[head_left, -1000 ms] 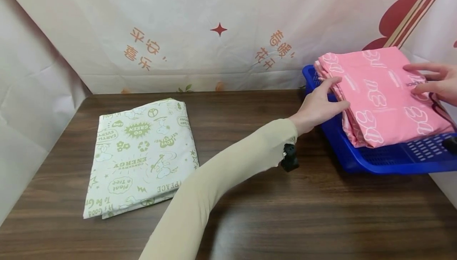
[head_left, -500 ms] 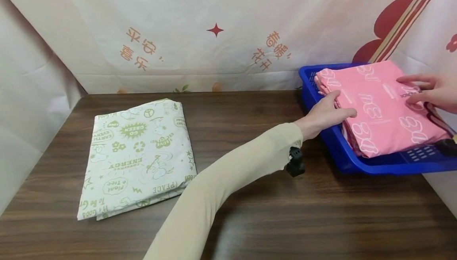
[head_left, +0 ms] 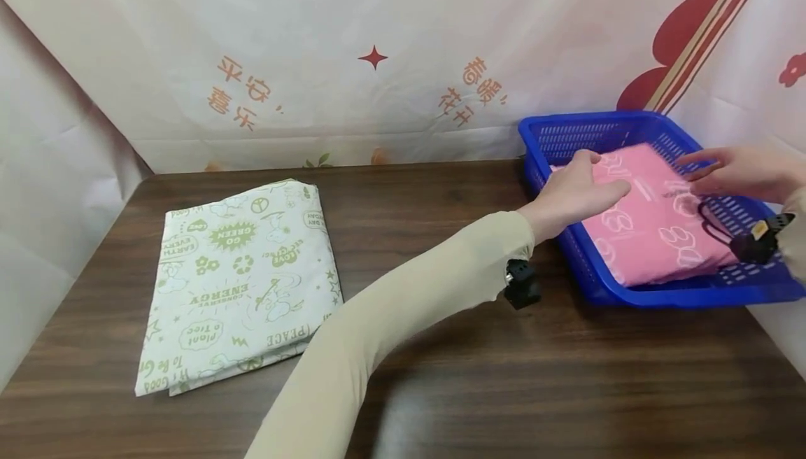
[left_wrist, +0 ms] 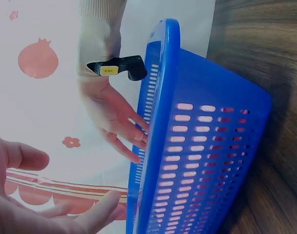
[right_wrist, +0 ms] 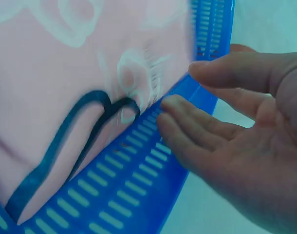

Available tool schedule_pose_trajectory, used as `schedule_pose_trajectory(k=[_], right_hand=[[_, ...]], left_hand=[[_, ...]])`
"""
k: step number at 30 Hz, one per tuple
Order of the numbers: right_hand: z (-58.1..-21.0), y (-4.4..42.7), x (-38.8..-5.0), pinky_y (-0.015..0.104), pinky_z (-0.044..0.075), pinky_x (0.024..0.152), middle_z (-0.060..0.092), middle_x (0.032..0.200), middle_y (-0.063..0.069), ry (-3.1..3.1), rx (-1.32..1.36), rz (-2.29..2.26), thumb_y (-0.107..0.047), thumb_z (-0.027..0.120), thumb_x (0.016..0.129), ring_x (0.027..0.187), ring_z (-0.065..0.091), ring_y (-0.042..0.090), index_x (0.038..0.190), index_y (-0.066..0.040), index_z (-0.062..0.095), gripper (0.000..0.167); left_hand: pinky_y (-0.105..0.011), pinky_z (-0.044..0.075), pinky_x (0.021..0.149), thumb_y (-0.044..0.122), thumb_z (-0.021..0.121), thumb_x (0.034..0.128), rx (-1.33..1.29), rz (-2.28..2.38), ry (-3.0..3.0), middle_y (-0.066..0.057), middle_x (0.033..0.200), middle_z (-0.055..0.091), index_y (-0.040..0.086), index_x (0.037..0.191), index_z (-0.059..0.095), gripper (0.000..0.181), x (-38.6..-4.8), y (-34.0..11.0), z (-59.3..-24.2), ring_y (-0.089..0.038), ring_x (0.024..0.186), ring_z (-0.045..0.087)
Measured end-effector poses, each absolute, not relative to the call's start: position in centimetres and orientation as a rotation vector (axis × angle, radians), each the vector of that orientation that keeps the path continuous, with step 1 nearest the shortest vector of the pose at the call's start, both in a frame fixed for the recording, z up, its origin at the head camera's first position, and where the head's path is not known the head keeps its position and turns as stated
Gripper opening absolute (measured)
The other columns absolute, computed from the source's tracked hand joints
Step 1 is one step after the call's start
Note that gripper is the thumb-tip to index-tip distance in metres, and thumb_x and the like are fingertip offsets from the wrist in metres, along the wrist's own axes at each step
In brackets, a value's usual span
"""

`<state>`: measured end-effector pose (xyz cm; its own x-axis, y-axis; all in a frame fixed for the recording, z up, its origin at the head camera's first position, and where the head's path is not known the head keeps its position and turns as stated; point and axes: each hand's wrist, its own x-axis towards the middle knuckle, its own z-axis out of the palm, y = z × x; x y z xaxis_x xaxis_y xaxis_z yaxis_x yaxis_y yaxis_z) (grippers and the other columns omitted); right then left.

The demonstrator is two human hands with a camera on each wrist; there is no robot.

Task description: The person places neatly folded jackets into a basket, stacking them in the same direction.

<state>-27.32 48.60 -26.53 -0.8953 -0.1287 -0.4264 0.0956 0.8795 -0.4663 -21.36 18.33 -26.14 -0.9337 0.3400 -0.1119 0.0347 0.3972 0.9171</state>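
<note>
A folded pink cloth (head_left: 651, 224) with white lettering lies inside the blue plastic basket (head_left: 569, 263) at the right of the head view. Dark straps (right_wrist: 50, 163) loop over the cloth in the right wrist view. My left hand (head_left: 569, 193) hovers at the basket's left rim, fingers and thumb spread, holding nothing. At the cloth's far right side is my right hand (head_left: 743, 171), its fingers extended and apart from the fabric. In the right wrist view, that hand's fingertips (right_wrist: 173, 105) sit close to the basket's slotted wall.
A folded white cloth (head_left: 239, 284) with green print lies at the left of the dark wood table (head_left: 478, 375). A printed curtain (head_left: 315, 39) hangs behind the table. The basket stands near the curtain at the back right.
The pink cloth has gone down from the basket's rim into the basket. Both hands have come off it. The head view has shifted slightly; the green-printed cloth stays put.
</note>
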Motion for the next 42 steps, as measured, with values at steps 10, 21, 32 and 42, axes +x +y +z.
schedule_pose_trajectory(k=[10, 21, 32, 42], right_hand=[[-26.7, 47.1, -27.4, 0.068, 0.041, 0.086, 0.03, 0.13, 0.047, 2.563, -0.198, -0.603, -0.018, 0.046, 0.101, 0.114, 0.037, 0.061, 0.137, 0.019, 0.018, 0.059], [-26.9, 44.7, -26.1, 0.064, 0.046, 0.081, 0.031, 0.133, 0.044, 2.627, -0.305, -0.61, -0.023, 0.047, 0.101, 0.113, 0.042, 0.059, 0.139, 0.012, 0.025, 0.056], [-26.8, 40.6, -25.4, 0.057, 0.047, 0.081, 0.046, 0.128, 0.037, 2.756, -0.538, -0.521, -0.011, 0.053, 0.098, 0.113, 0.046, 0.053, 0.134, 0.011, 0.043, 0.043], [-26.7, 38.3, -25.1, 0.014, 0.044, 0.073, 0.055, 0.125, 0.03, 2.793, -0.645, -0.602, -0.006, 0.061, 0.094, 0.1, 0.052, -0.006, 0.133, 0.007, 0.049, 0.043]], left_hand=[[-0.021, 0.044, 0.073, 0.028, 0.063, 0.0918, 0.491, 1.475, 2.42, 0.006, 0.108, 0.057, 0.019, 0.113, 0.055, 0.024, -22.3, 14.1, -27.2, -0.008, 0.093, 0.053], [-0.019, 0.049, 0.064, 0.015, 0.061, 0.0938, 0.393, 1.661, 2.331, -0.004, 0.104, 0.061, 0.008, 0.109, 0.058, 0.017, -23.9, 9.7, -29.8, -0.014, 0.08, 0.062], [-0.035, 0.051, 0.086, 0.009, 0.053, 0.0957, 0.335, 1.695, 2.225, -0.015, 0.123, 0.055, 0.0, 0.122, 0.053, 0.028, -24.3, 5.6, -32.1, -0.029, 0.101, 0.063], [-0.029, 0.05, 0.083, 0.011, 0.053, 0.096, 0.329, 1.643, 2.249, -0.015, 0.126, 0.055, 0.0, 0.126, 0.051, 0.032, -24.5, 3.5, -33.6, -0.031, 0.109, 0.059]])
